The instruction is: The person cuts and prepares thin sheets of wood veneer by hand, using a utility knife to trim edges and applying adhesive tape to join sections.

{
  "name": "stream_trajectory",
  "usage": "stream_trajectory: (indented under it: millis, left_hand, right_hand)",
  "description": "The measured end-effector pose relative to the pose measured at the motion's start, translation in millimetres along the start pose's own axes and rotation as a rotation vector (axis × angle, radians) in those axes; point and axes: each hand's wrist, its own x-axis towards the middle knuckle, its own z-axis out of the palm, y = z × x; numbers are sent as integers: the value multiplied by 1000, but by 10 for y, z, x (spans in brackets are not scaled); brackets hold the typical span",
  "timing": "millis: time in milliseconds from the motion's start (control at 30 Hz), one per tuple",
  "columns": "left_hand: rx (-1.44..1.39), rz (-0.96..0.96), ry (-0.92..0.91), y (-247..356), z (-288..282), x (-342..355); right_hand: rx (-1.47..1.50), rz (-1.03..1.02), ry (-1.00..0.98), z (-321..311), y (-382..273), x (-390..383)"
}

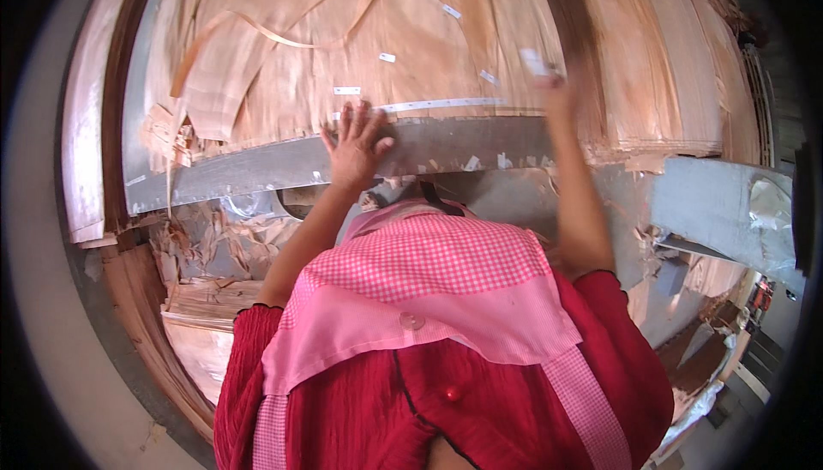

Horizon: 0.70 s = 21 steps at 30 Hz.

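My left hand [354, 148] lies flat with its fingers spread on the near edge of a wood veneer sheet [300, 84]. Its fingertips reach the left end of a white paper strip [437, 105] that runs along that edge. To the right, my right hand [559, 93] is raised over the sheet and smeared by motion. A small white piece of paper [533, 62] shows at its pinched fingertips. Several small white labels [387, 57] lie scattered on the veneer, one just beyond my left fingers.
The veneer rests on a grey metal-edged table [283, 165]. Thin curled veneer strips [274, 37] and broken scraps [163, 135] lie at the left. More veneer sheets [660, 58] are at the right, beside a grey metal panel [711, 204]. Crumpled scraps [223, 247] sit below the table edge.
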Motion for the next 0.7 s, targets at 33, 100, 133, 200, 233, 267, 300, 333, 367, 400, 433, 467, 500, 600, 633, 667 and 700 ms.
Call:
stream_trajectory:
  millis: [33,100,133,200,233,267,300,333,367,400,433,467,500,600,633,667,700]
  left_hand:
    - [-50,19,35,0,-9,-26]
    - [-111,45,79,140,-110,-152]
    - [-128,138,80,94,-41,-192]
    - [-161,313,88,-1,75,-258]
    - [-184,421,121,-15,96,-253]
    - [-216,447,117,14,89,-277]
    - [-241,465,118,40,74,-308]
    - [-272,500,123,75,38,-302]
    - [-296,506,134,92,16,-309]
    - [-317,480,144,77,20,-324]
    - [-343,459,150,66,32,-337]
    - [-382,465,154,77,38,-311]
    - [-376,443,180,71,45,-313]
    - [-283,359,293,64,6,-274]
    - [-208,317,346,71,-34,-255]
    - [-136,270,396,79,-75,-262]
    - [-340,105,375,49,-48,-237]
  right_hand:
    - [-122,-54,104,-292,273,181]
    - [-215,111,16,-547,330,210]
    - [-95,277,-69,-578,364,188]
    - [-46,286,-138,-600,245,175]
    - [-118,135,-119,-615,158,189]
    - [-189,-13,-94,-662,22,188]
    - [-194,89,-179,-732,-282,181]
    - [-25,150,-156,-831,-313,249]
    - [142,205,-136,-919,-349,340]
    - [310,214,-152,-1061,-678,325]
    - [615,147,-113,-1178,-989,239]
    - [772,229,-128,-1409,-1184,246]
    - [1021,224,-211,-1528,-1227,390]
    - [1311,177,-245,-1624,-1431,536]
    - [1379,162,-271,-1643,-1501,509]
    - [1388,162,-268,-1634,-1505,523]
    - [1396,163,-265,-1650,-1481,558]
